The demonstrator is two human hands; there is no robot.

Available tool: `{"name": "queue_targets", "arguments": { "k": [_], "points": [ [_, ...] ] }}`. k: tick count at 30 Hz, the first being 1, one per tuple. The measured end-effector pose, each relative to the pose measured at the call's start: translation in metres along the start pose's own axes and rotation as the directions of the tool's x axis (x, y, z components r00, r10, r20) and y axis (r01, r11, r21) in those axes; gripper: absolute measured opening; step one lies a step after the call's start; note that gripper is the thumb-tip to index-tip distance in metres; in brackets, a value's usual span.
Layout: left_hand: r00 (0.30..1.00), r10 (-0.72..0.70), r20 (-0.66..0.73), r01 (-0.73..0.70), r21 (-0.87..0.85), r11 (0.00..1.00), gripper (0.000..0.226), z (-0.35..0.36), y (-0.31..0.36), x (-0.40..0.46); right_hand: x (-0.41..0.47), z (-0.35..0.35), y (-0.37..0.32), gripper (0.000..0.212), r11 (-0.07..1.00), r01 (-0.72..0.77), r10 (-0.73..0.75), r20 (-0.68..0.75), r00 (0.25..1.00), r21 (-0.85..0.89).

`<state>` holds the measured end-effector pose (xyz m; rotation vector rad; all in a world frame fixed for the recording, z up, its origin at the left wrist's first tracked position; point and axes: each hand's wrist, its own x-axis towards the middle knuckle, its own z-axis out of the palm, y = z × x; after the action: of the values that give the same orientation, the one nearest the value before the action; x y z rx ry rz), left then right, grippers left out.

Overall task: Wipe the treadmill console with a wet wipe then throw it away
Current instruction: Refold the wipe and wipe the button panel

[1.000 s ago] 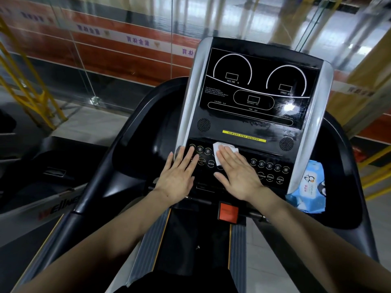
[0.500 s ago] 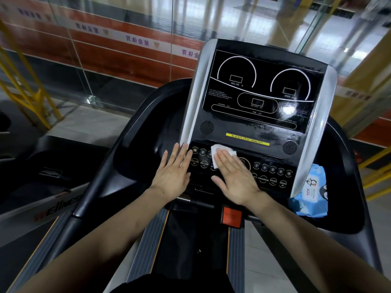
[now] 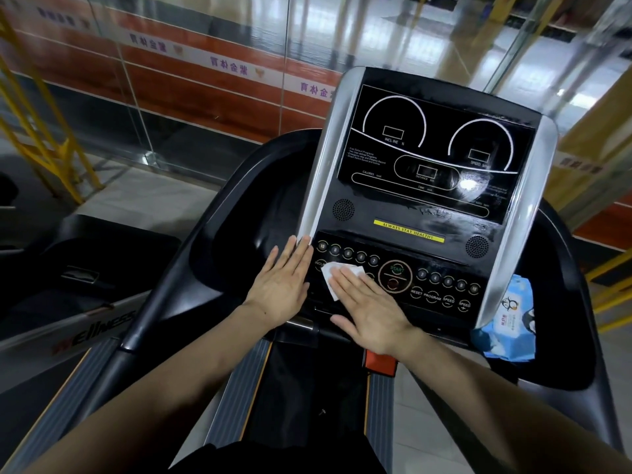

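From the head camera, the person looks down at a treadmill console [image 3: 424, 186], a black panel with silver side rails that tilts up and away. Its upper part carries two round dial outlines and a glossy display with a bright glare spot and wet-looking streaks near the lower right. Below a yellow strip [image 3: 408, 230] sits the button panel [image 3: 441, 285], with rows of small round keys on both sides of a large round start button [image 3: 395, 276].

The right hand [image 3: 371, 309] lies flat, palm down, on the left half of the button panel, its fingers [image 3: 345, 282] stretched out and pressing a white wet wipe [image 3: 330, 276] against the keys. The wipe is partly folded and peeks out from under the fingertips toward the left, just left of the start button; the hand pins it down rather than pinching it.

The left hand [image 3: 284, 285] rests open and flat just beside it, on the console's lower left edge where the silver rail meets the black tray [image 3: 273, 200]. Its fingers are spread out and hold nothing. The two hands are close together, nearly touching.

On the right, a blue pack of wipes [image 3: 509, 323] with a penguin picture lies in the side tray beside the console, partly behind the right silver rail. A red tab [image 3: 381, 362] shows below the right wrist, above the treadmill belt [image 3: 307, 405].
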<state>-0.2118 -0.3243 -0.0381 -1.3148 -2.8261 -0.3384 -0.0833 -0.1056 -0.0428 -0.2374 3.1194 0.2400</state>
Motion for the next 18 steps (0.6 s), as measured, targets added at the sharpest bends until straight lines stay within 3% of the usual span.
{"name": "queue_targets", "arguments": {
  "k": [3, 9, 14, 18],
  "points": [
    [1.0, 0.016, -0.008, -0.016, 0.012, 1.0, 0.072, -0.002, -0.006, -0.001, 0.006, -0.009, 0.011, 0.075, 0.998, 0.056, -0.056, -0.011, 0.998, -0.016],
    [1.0, 0.009, -0.007, -0.008, 0.086, 0.996, 0.069, -0.009, -0.017, -0.003, 0.034, -0.028, -0.002, 0.076, 0.978, -0.191, 0.197, -0.062, 0.979, 0.088],
    [1.0, 0.012, 0.006, -0.013, 0.144, 0.989, 0.072, -0.015, -0.022, -0.006, 0.015, -0.003, -0.019, 0.076, 0.998, 0.062, -0.062, 0.011, 0.998, 0.011],
    [0.999, -0.009, 0.042, 0.002, 0.168, 0.986, 0.074, -0.018, -0.024, -0.01, 0.039, -0.028, 0.006, 0.076, 0.998, -0.062, 0.064, -0.056, 0.996, 0.026]
  ]
}}
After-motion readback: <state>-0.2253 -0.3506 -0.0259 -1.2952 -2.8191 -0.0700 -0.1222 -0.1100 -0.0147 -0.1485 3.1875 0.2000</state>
